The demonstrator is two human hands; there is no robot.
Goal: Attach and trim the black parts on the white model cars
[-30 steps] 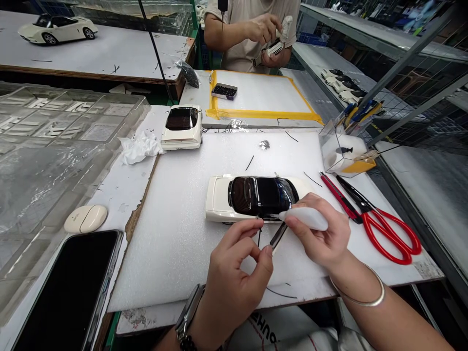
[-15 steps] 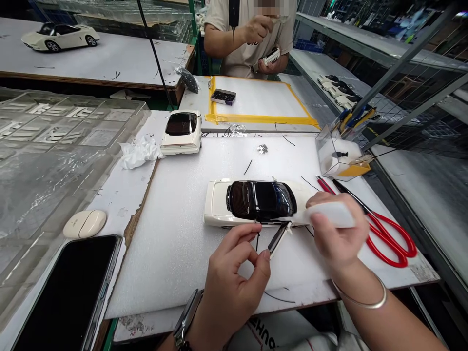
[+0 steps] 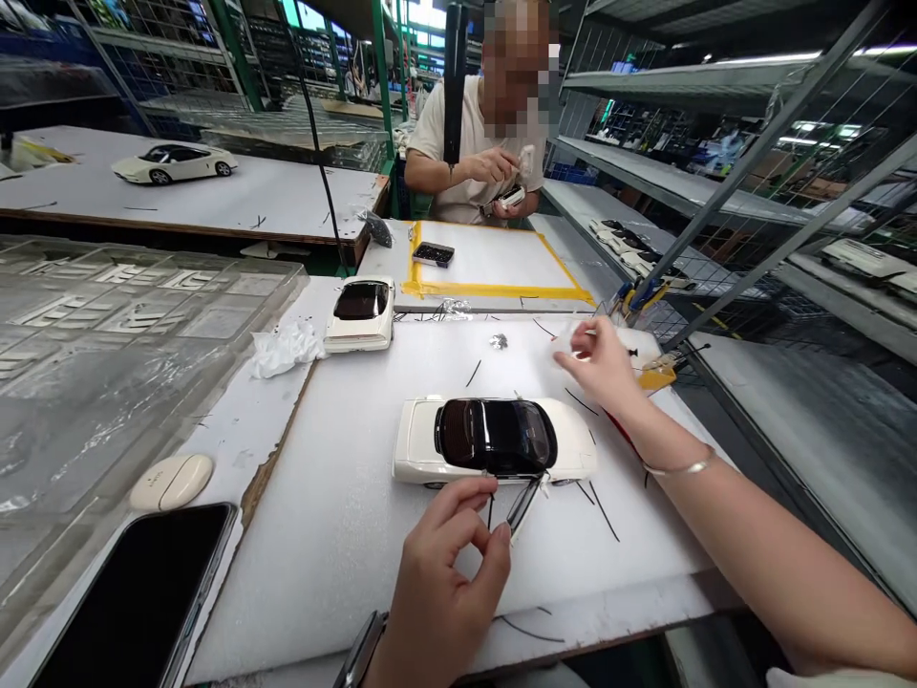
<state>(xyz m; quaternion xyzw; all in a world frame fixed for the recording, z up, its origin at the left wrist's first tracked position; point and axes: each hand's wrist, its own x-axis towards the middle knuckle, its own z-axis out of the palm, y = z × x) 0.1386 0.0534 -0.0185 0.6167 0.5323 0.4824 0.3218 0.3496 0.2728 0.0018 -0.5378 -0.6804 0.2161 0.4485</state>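
A white model car with a black roof [image 3: 494, 440] lies on the white foam board [image 3: 344, 535], its near door [image 3: 522, 502] swung open. My left hand [image 3: 451, 564] is just in front of that door, thumb and forefinger pinched on a thin black strip [image 3: 490, 511]. My right hand [image 3: 598, 363] reaches out past the car's front toward a clear box [image 3: 655, 368] at the board's far right. Its fingers are closed on a blurred white tool [image 3: 569, 332].
A second white car [image 3: 360, 312] and crumpled tissue [image 3: 285, 346] sit at the back left. A phone [image 3: 136, 592], an earbud case [image 3: 172, 481] and clear trays [image 3: 107, 344] lie to the left. Across a yellow-taped mat [image 3: 494, 258], a co-worker handles another car.
My right hand has left the car door and moved up and to the right with the white tool. The view has tilted upward. My left hand keeps its pinch by the door.
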